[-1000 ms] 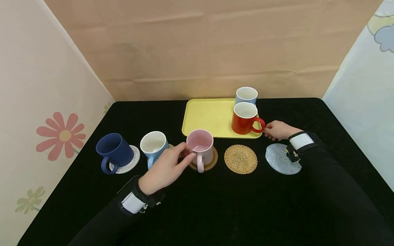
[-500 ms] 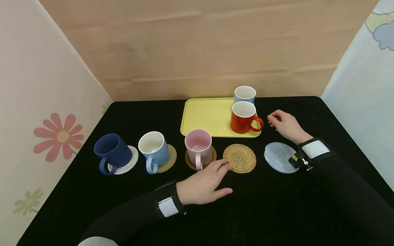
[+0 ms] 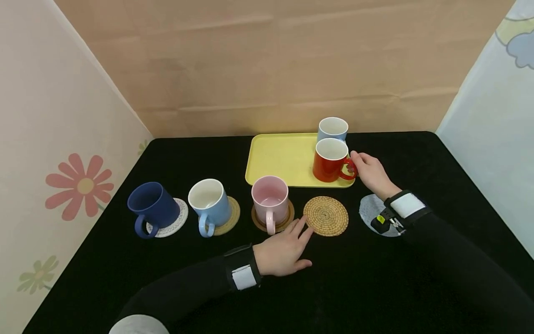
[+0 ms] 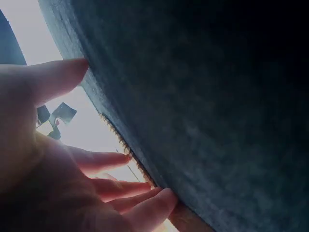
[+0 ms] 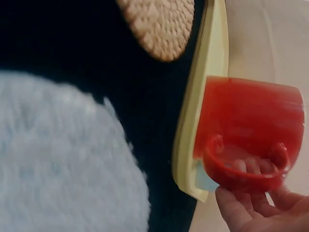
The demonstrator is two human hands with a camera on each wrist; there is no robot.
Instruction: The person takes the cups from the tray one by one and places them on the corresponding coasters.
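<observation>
A red mug (image 3: 328, 162) with a white inside stands upright on the yellow tray (image 3: 275, 157), near its right end. My right hand (image 3: 371, 171) holds it by the handle, and in the right wrist view fingers reach through the loop of the handle (image 5: 246, 181). My left hand (image 3: 285, 250) lies low over the black table with its fingers spread. Its fingertips are right at the near left edge of a round woven coaster (image 3: 326, 216). Beside that hand a pink mug (image 3: 270, 199) stands on a brown coaster (image 3: 290, 218).
Behind the red mug is a light blue mug (image 3: 333, 127), partly hidden. To the left, another light blue mug (image 3: 210, 206) stands on a tan coaster (image 3: 233, 215), and a dark blue mug (image 3: 153, 208) on a white coaster (image 3: 179, 220). A grey-blue coaster (image 3: 369, 208) lies under the right wrist.
My left hand has moved right, from the pink mug to the woven coaster's edge. The right hand drew back from the red mug, then returned and took its handle.
</observation>
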